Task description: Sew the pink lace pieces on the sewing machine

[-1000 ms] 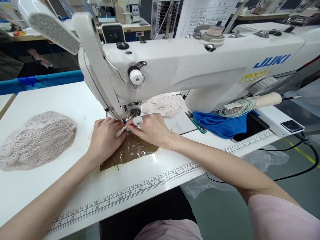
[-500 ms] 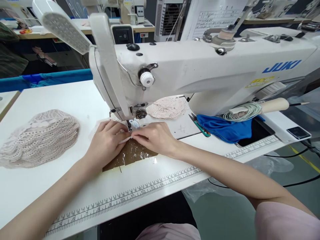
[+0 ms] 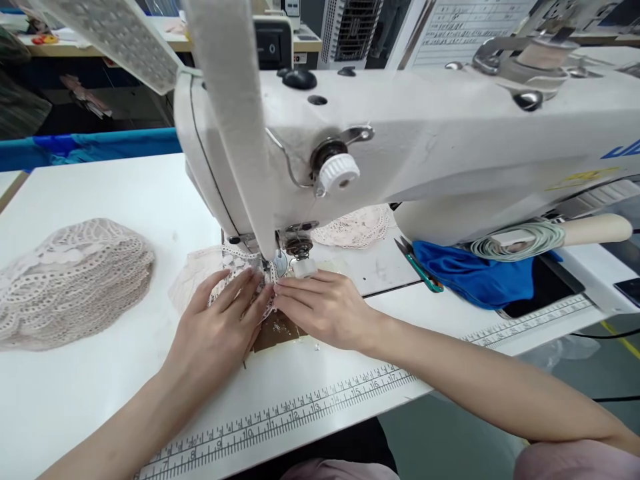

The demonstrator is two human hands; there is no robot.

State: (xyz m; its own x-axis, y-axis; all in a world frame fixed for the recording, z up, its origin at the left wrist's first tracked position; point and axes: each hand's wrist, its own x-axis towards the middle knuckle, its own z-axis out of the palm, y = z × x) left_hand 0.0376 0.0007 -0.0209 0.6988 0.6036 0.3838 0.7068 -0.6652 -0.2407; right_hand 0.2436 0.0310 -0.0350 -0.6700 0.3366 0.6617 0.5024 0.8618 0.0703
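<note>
Lace [image 3: 220, 270] lies pinned flat by your left hand [image 3: 220, 333] and right hand [image 3: 325, 310], fingertips together, steadying it at the needle [image 3: 267, 267], stack [image 3: 70, 280] at nine o'clock.

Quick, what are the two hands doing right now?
Left hand: open, fingers flat, pressing the lace piece down at the needle.
Right hand: open, fingertips resting on the lace's edge beside the presser foot.
</note>
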